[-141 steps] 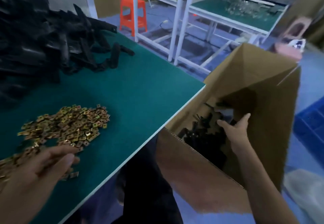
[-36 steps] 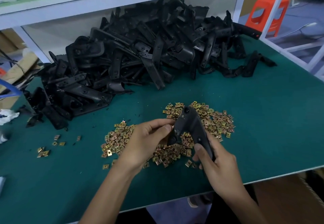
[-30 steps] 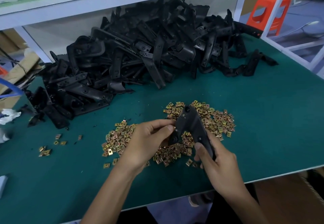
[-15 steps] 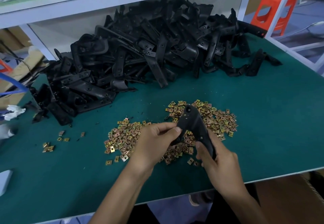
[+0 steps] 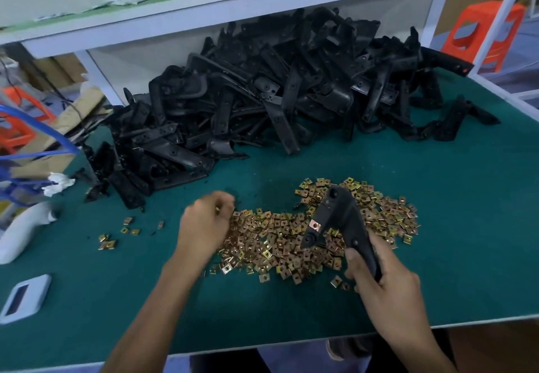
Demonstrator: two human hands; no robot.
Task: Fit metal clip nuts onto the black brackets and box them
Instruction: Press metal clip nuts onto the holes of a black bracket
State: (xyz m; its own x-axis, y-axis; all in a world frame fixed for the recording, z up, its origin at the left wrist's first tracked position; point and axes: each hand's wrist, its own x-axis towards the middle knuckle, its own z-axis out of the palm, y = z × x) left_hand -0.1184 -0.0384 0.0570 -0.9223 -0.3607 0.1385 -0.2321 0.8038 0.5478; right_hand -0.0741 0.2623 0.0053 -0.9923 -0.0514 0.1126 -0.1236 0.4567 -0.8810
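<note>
Your right hand (image 5: 388, 294) grips the black bracket (image 5: 338, 221) at lower right, 1 clip nut (image 5: 315, 224) fitted. Left hand (image 5: 204, 227), fingers curled, pinches in the nut pile (image 5: 291, 241) at centre. Bracket looks stiff, light; nuts small, slippery: pinch edges.

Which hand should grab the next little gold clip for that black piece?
The left hand, probably. It is already curled over the near-left part of the gold clip nuts and looks free to pinch one. The right hand is busy gripping the black bracket, which already shows one clip fitted.
</note>
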